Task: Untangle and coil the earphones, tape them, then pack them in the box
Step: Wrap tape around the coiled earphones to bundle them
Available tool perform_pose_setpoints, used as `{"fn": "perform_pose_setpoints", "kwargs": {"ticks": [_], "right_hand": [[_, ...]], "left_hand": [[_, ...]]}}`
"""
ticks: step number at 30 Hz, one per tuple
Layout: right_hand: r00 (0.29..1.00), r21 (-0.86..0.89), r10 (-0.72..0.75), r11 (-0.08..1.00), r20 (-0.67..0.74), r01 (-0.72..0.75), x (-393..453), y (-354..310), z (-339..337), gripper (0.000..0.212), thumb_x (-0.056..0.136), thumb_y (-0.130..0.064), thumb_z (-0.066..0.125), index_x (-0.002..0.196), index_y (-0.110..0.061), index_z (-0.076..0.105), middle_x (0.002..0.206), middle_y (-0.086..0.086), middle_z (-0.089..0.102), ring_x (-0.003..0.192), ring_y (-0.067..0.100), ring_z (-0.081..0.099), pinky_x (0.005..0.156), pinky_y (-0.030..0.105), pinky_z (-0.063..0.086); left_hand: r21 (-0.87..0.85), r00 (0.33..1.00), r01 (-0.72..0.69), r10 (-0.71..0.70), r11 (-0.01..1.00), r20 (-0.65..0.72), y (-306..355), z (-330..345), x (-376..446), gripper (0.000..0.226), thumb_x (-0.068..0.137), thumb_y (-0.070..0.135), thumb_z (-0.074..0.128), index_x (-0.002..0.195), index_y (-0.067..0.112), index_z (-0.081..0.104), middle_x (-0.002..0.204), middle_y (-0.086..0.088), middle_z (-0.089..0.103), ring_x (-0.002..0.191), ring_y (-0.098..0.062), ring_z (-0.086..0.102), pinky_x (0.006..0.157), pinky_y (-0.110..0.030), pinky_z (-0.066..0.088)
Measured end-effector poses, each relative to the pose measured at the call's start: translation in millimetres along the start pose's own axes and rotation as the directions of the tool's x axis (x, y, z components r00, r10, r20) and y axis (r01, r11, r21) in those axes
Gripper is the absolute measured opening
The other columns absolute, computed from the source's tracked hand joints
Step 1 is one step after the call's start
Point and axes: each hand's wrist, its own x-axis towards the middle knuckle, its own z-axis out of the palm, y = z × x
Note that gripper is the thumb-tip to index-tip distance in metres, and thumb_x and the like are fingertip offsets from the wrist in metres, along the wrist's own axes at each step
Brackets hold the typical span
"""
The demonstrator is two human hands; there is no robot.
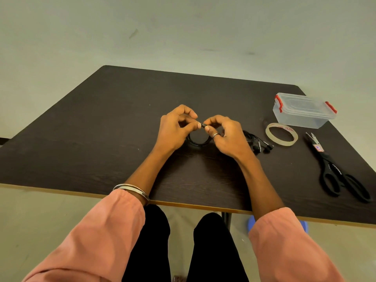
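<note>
A: Item one, coil [197,141]. Black cable, wound in a neat ring, held at mid-table between both hands, its lower arc at or just above the table [101,123]; contact cannot be told.

B: Grip?

A: Left hand [176,127]: thumb and forefinger pinch the top of the coil. Right hand [224,133]: pinches the same spot from the other side. A small dark piece [203,125] sits between the fingertips; whether plug, bud or tape, too small to say.

B: Item two?

A: Second earphones [257,142]. Loose black bundle, buds showing, lying just right of the right hand. Not coiled, by the look of it.

B: Supplies?

A: Tape [281,135], one roll, flat on the table, right of the bundle. Scissors [335,169], black handles, near the right edge, blades pointing away. Box [303,110], clear plastic, red clips, lid on, behind the tape.

B: Progress?

A: Judged as follows. Untangling and coiling of the first set: done or nearly so. Taping: cannot tell; no strip of tape is plainly visible on the coil. Packing: not done, the box looks shut and appears to hold nothing.

B: Remaining?

A: Likely securing this coil, opening the box, placing the coil inside. The loose set probably needs the full sequence.
</note>
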Motion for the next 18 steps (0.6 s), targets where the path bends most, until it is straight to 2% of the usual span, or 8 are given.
{"fn": "perform_pose_setpoints", "kwargs": {"ticks": [2,4,7,10,11,13,16,18], "right_hand": [[0.998,0.124,0.037,0.991,0.050,-0.043,-2,-3,-4,0.036,0.086,-0.018,0.070,0.121,-0.018,0.060,0.086,-0.007,0.066,0.074,0.001,0.060,0.070,0.017,0.047],[0.994,0.217,0.038,0.974,0.100,-0.059,-3,-4,-6,0.047,0.083,-0.017,0.072,0.127,-0.018,0.055,0.081,-0.003,0.069,0.072,0.009,0.065,0.069,0.019,0.052],[0.990,0.315,0.090,0.941,0.111,-0.121,-3,-4,-9,0.044,0.083,-0.015,0.073,0.124,-0.015,0.057,0.079,0.005,0.071,0.066,0.018,0.069,0.059,0.023,0.053],[0.977,0.172,0.142,0.970,0.162,-0.170,-5,-4,-8,0.039,0.084,-0.021,0.072,0.120,-0.010,0.062,0.086,0.004,0.072,0.060,0.013,0.070,0.058,0.021,0.054],[0.978,0.102,0.132,0.983,0.164,-0.150,-6,-3,-7,0.038,0.085,-0.024,0.072,0.118,-0.009,0.064,0.089,0.003,0.072,0.062,0.011,0.069,0.061,0.021,0.055],[0.992,-0.004,0.056,0.998,0.115,-0.056,-7,-3,-7,0.030,0.087,-0.031,0.068,0.111,-0.012,0.069,0.089,0.001,0.073,0.068,0.009,0.068,0.067,0.024,0.056],[0.999,-0.070,-0.032,0.997,0.009,0.033,-8,-3,-10,0.022,0.093,-0.032,0.060,0.095,-0.014,0.073,0.062,-0.003,0.067,0.057,0.014,0.064,0.063,0.036,0.053],[0.994,-0.073,-0.056,0.996,-0.089,0.049,-8,-1,-11,0.029,0.095,-0.031,0.056,0.083,-0.010,0.072,0.053,0.002,0.062,0.049,0.017,0.060,0.057,0.039,0.051]], "left_hand": [[-0.071,0.999,0.043,-0.044,0.997,-0.001,-1,-3,1,0.014,0.080,0.011,0.074,0.092,0.011,0.067,0.075,-0.004,0.073,0.073,-0.020,0.070,0.073,-0.033,0.057],[-0.138,0.997,0.071,-0.067,0.988,0.031,-2,-5,2,0.011,0.083,0.011,0.072,0.093,0.009,0.070,0.077,-0.008,0.073,0.071,-0.031,0.069,0.069,-0.039,0.058],[-0.072,0.994,0.091,-0.087,0.993,0.068,-2,-5,2,0.010,0.084,0.012,0.070,0.094,0.012,0.073,0.077,-0.005,0.074,0.068,-0.022,0.069,0.069,-0.029,0.057],[0.206,0.992,0.013,-0.039,0.978,0.122,-6,-4,1,0.012,0.086,0.015,0.069,0.096,0.014,0.074,0.080,0.000,0.074,0.068,0.000,0.065,0.072,-0.011,0.049],[0.288,0.988,-0.022,-0.024,0.957,0.155,-7,-3,1,0.012,0.086,0.017,0.068,0.096,0.015,0.075,0.083,0.002,0.074,0.072,0.001,0.064,0.073,-0.010,0.049],[0.394,0.981,-0.062,-0.017,0.917,0.194,-10,-2,1,0.012,0.087,0.020,0.067,0.096,0.018,0.075,0.086,0.005,0.072,0.077,-0.005,0.063,0.077,-0.020,0.050],[0.519,0.982,-0.061,-0.043,0.852,0.185,-11,-1,1,0.013,0.086,0.024,0.067,0.096,0.019,0.075,0.081,0.006,0.059,0.074,-0.009,0.054,0.070,-0.026,0.045],[0.531,0.981,-0.029,-0.077,0.847,0.176,-12,-1,2,0.014,0.087,0.025,0.066,0.096,0.020,0.075,0.076,0.009,0.053,0.072,-0.007,0.051,0.069,-0.025,0.042]]}}
